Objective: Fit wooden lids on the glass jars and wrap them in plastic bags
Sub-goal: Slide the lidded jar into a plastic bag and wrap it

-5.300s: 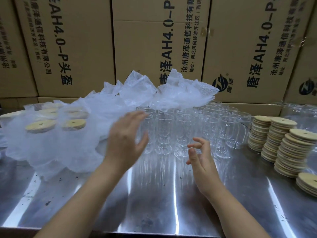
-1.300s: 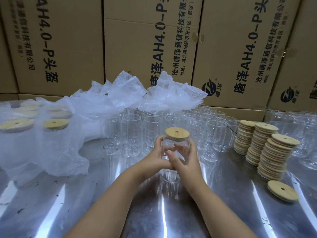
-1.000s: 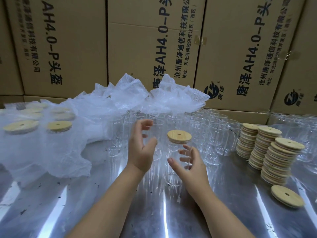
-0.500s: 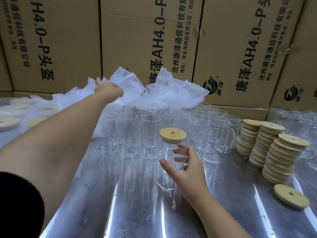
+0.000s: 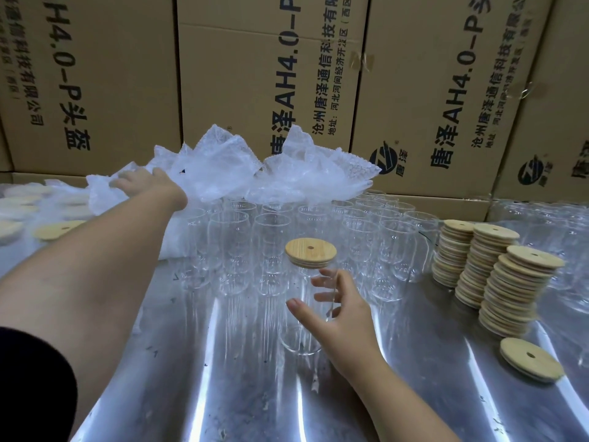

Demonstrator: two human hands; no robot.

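Background: cardboard boxes (image 5: 105, 74) stood stacked as a wall at the far side, four fronts in view.
Surface: one steel table (image 5: 223, 393) carried everything.
Jar (image 5: 299, 330): one, upright near the middle, set apart from the others. Its lid (image 5: 310, 252) was already on top, so I judge it was ready for wrapping.
Right hand (image 5: 338, 317): curved loosely round this jar, thumb on the near side and fingers on the far side, probably to keep it steady.
Left hand (image 5: 143, 183): stretched to the far left, lying on the bags (image 5: 242, 173), I think to take one. Whether it pinched one, I cannot tell.
Bags: one loose heap resting on the far jars; the number could not be counted.
Empty jars (image 5: 271, 244): many, in close rows just behind the lidded one, too clear to count.
Lid stacks (image 5: 497, 282): three, side by side at the right, within reach of the right hand.
Loose lid (image 5: 530, 363): one, flat, near the stacks.
Wrapped jars (image 5: 57, 229): several at the far left under plastic; the count was unclear.
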